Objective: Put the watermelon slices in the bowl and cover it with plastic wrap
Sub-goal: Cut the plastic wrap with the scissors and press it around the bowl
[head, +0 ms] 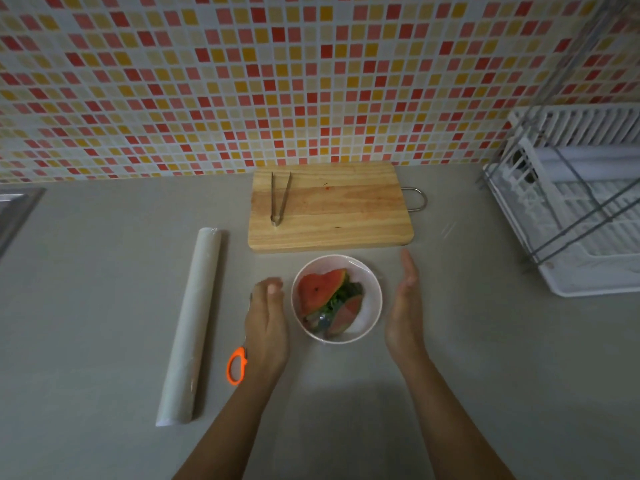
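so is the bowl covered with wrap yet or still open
Covered: a glossy film with wrinkled edges stretches over the rim of the round white bowl, above the red watermelon slices.

Home kitchen, your work surface. Evidence: wall of small square mosaic tiles, red, pink, yellow, white [242, 81], serving as backsplash behind plain grey countertop [467, 341]. White plastic dish-drying rack with grey wire frame [571, 202] at your right. Corner of metal sink [14, 209] at your left edge. Rectangular pale wooden cutting board with metal loop handle [332, 209] against wall, small metal tongs [280, 199] lying on it. Long roll of clear plastic wrap [190, 323] on counter; orange-handled scissors [237, 365] just beside it.
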{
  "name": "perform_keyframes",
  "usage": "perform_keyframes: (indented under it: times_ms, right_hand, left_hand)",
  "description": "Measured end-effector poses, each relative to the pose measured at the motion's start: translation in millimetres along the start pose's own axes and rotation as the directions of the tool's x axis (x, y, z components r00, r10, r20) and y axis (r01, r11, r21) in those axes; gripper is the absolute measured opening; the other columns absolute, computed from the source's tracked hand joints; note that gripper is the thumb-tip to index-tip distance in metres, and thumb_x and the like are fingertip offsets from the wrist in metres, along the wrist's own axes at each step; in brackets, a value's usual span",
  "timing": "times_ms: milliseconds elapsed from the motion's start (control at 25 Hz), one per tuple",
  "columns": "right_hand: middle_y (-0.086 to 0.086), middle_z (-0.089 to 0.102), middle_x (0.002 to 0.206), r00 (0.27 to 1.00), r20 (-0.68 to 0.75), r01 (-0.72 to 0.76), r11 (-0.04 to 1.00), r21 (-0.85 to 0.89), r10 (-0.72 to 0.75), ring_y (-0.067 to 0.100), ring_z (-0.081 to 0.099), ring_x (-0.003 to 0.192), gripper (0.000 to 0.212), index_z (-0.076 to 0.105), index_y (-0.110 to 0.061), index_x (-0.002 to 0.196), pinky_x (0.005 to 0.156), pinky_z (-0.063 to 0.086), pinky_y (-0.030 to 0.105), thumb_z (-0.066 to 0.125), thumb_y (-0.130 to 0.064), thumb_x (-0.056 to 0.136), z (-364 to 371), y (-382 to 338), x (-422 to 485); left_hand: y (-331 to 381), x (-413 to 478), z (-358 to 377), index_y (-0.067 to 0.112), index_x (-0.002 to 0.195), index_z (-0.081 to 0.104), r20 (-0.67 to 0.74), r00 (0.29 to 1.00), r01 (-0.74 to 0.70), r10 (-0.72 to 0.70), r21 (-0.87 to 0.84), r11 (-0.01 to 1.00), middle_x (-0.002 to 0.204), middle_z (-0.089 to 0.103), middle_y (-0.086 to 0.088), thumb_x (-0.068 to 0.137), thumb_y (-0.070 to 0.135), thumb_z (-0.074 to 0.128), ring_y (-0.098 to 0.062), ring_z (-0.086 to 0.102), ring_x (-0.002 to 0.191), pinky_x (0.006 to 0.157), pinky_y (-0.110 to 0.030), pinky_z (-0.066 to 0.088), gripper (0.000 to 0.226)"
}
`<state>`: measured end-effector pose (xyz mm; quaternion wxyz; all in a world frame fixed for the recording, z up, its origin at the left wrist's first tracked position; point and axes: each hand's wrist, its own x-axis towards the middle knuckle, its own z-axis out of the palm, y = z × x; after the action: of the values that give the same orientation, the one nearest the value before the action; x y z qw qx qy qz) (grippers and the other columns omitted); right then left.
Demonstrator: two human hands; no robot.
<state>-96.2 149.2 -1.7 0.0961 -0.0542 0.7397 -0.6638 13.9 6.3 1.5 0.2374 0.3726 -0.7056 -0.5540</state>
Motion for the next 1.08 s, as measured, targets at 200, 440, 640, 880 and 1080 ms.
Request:
perform_keyframes:
  times_ms: [200,440,640,880,1080]
  right_hand:
    - [-0.016,0.04,0.138,0.979,0.194,-0.041,0.997,-0.064,0.053,-0.006,0.041,0.124,0.106,0.036,-0.028,0.14,0.098,0.031,0.011,0.016,-0.094,0.06,16.0,12.8,7.9]
    - [-0.017,0.04,0.14,0.983,0.139,0.116,0.993,0.011,-0.116,-0.006,0.035,0.13,0.082,0.041,-0.032,0.133,0.101,0.024,0.003,0.018,-0.085,0.074,3.1,15.2,36.0]
    - [-0.018,0.056,0.129,0.887,0.46,0.068,0.997,-0.036,-0.044,0.004,0.05,0.123,0.055,0.055,-0.044,0.119,0.105,0.04,0.03,0.03,-0.076,0.081,1.5,19.5,42.4]
    - [0.003,0.069,0.112,0.842,0.533,-0.107,0.994,0.008,0.086,0.02,0.064,0.107,0.069,0.065,-0.03,0.114,0.092,0.05,0.041,0.034,-0.079,0.077,11.2,27.3,53.7]
    - [-0.01,0.074,0.094,0.845,0.498,-0.139,0.98,-0.143,0.193,0.008,0.069,0.09,0.075,0.07,-0.037,0.097,0.072,0.053,0.02,0.021,-0.087,0.071,13.5,22.5,55.5]
  left_hand:
    - [17.9,41.0,13.7,0.028,0.128,0.06,0.344,0.933,0.068,-0.103,0.113,0.991,0.12,0.058,0.01,0.101,0.044,0.025,-0.006,0.051,0.109,0.067,0.014,0.029,0.047]
    - [0.4,17.7,6.5,0.029,0.129,0.057,0.17,0.983,-0.093,0.072,0.123,0.988,0.124,0.057,0.021,0.094,0.051,0.024,0.013,0.05,0.11,0.088,-0.001,0.034,0.053]
    - [2.5,53.0,17.4,0.026,0.13,0.056,0.536,0.843,0.015,0.031,-0.081,0.997,0.129,0.061,0.004,0.097,0.044,0.037,0.001,0.056,0.117,0.096,-0.012,0.043,0.042]
    - [-6.7,59.8,31.0,0.006,0.121,0.061,0.562,0.826,0.199,-0.038,-0.228,0.953,0.114,0.068,-0.013,0.096,0.04,0.036,-0.019,0.065,0.106,0.093,-0.031,0.049,0.049]
    - [-0.3,66.9,34.3,-0.003,0.127,0.056,0.67,0.729,0.363,-0.136,-0.211,0.908,0.125,0.059,-0.031,0.094,0.044,0.029,-0.044,0.055,0.119,0.107,-0.052,0.04,0.063]
